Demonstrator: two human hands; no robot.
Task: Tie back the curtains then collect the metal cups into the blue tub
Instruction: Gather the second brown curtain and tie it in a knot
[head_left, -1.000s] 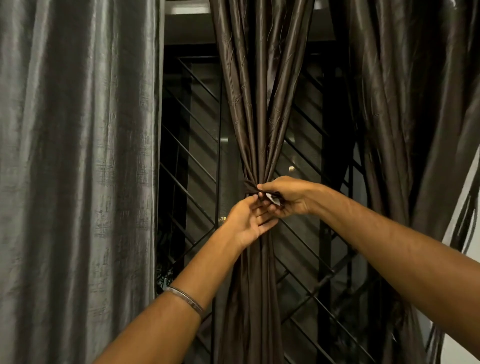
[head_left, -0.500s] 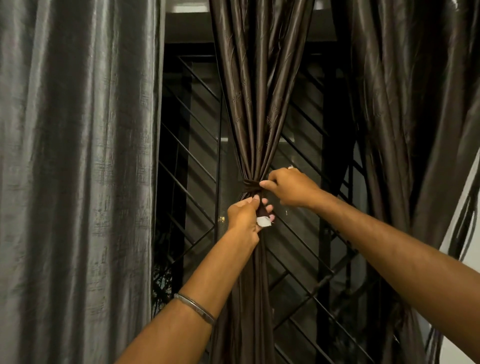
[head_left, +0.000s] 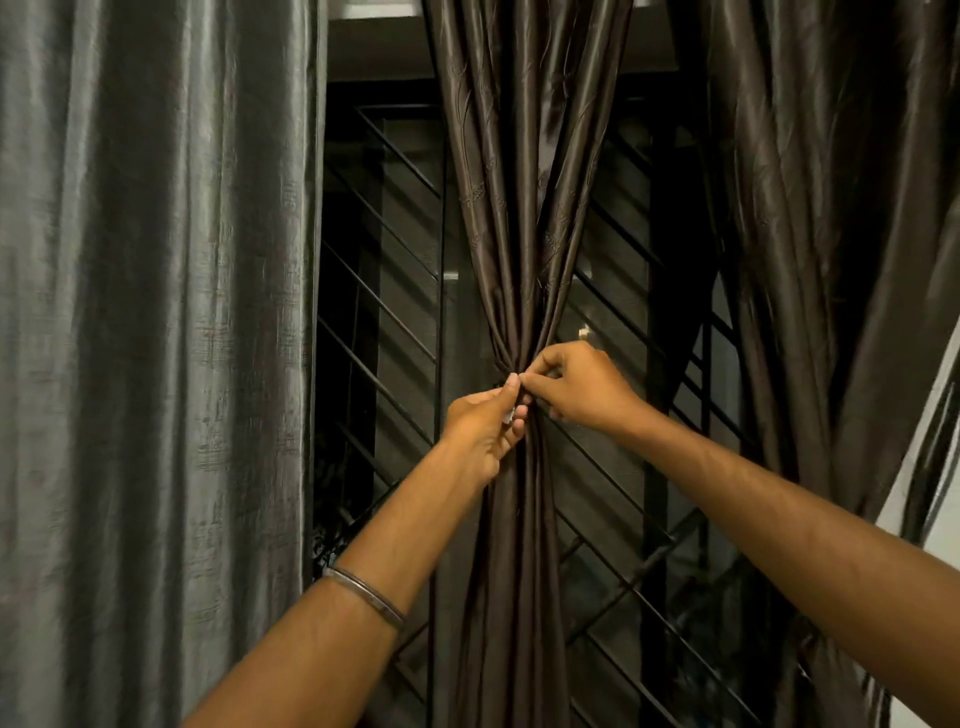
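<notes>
While both hands pinch the tie at the brown curtain (head_left: 511, 260) waist, left hand (head_left: 485, 423) just below, right hand (head_left: 582, 387) beside, tying proceeds; next, cinching the knot

Dim indoor light, satin sheen on folds, wide-angle bowing at edges.

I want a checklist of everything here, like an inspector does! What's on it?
Surface: nothing seen.
Job's things: dark brown satin curtain bunched at the middle by a tie band; metal cups and blue tub not in view.
Clutter: nothing seen.
Grips: left hand pinches a small white tag; right hand pinches at the band.
Cables: nothing seen.
Surroundings: grey shiny curtain on the left, black window grille behind, thin metal bangle on left wrist.
</notes>
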